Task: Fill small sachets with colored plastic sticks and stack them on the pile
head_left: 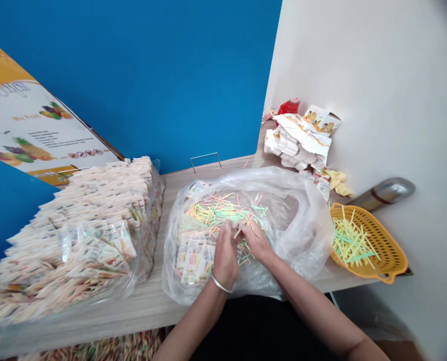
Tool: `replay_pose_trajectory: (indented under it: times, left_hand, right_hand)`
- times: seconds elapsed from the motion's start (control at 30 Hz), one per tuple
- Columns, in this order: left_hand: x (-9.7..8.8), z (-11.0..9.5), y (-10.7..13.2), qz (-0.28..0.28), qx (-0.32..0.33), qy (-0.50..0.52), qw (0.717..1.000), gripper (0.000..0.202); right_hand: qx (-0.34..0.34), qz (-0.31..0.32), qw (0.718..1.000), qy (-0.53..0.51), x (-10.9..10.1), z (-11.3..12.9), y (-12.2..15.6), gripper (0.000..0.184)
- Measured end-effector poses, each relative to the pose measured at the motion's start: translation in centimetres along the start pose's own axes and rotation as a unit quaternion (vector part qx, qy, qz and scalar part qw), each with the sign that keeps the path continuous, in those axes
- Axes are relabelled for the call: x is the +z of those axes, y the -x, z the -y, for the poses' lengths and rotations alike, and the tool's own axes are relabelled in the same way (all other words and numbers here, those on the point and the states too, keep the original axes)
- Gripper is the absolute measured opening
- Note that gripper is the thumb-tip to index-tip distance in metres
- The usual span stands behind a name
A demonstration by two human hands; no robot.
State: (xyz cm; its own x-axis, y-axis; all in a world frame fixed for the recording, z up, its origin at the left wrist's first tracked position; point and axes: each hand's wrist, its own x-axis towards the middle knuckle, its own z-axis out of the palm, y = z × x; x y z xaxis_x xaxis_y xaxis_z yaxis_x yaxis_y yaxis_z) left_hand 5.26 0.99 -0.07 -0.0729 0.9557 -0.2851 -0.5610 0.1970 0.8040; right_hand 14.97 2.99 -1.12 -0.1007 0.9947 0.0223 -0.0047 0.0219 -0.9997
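Note:
My left hand (225, 255) and my right hand (259, 241) meet above a large clear plastic bag (302, 235) spread open on the table. Their fingers are closed around a few thin coloured sticks (237, 233), partly hidden by the fingers. Loose yellow, green and pink sticks (216, 210) lie in a heap in the bag, just beyond my hands. Several small printed packets (197, 258) rest in the bag, left of my left hand. A metal bangle (221, 285) circles my left wrist.
A big pile of printed packets (95, 220) in clear plastic fills the table's left side. At right stand a yellow basket (391, 250) of sticks and a steel bottle (387, 193). Folded cartons (302, 138) are stacked at the back right, beside the white wall (377, 75).

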Motion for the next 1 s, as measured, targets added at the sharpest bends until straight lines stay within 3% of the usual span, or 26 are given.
replay_pose_trajectory:
  times: [0.1,0.23,0.37,0.53,0.63,0.83,0.93,1.0]
  left_hand:
    - [1.1,0.6,0.3,0.022,-0.103,0.128,0.986,0.033]
    - [1.8,0.4,0.6,0.022,-0.17,0.194,0.966,0.04]
    - [1.8,0.1,0.4,0.008,-0.181,0.201,0.963,0.046]
    - [2.1,-0.3,0.4,0.017,-0.168,0.216,0.962,0.049]
    - [2.2,-0.6,0.8,0.015,-0.174,0.215,0.961,0.046]
    - [1.6,-0.7,1.1,0.031,-0.209,0.194,0.958,0.048]
    - [1.0,-0.6,0.6,0.026,-0.221,0.197,0.955,0.048]
    - [0.6,-0.5,0.4,0.029,-0.226,0.179,0.957,0.043]
  right_hand:
    - [-0.004,-0.043,0.998,-0.037,1.0,0.4,0.2,0.028]
    - [-0.064,-0.14,0.986,0.068,1.4,0.3,0.6,0.025]
    - [-0.136,-0.16,0.96,0.183,0.9,-0.4,0.9,0.022]
    - [-0.172,-0.146,0.954,0.198,0.6,-1.1,0.9,0.033]
    - [-0.145,-0.138,0.961,0.193,0.3,-1.3,0.6,0.03]
    - [0.019,-0.153,0.986,0.064,-0.4,-1.2,-0.4,0.056]
    - [0.027,-0.131,0.99,0.044,-0.4,-1.1,-0.5,0.053]
    - [0.036,-0.126,0.991,-0.027,-0.4,-1.1,-0.5,0.055]
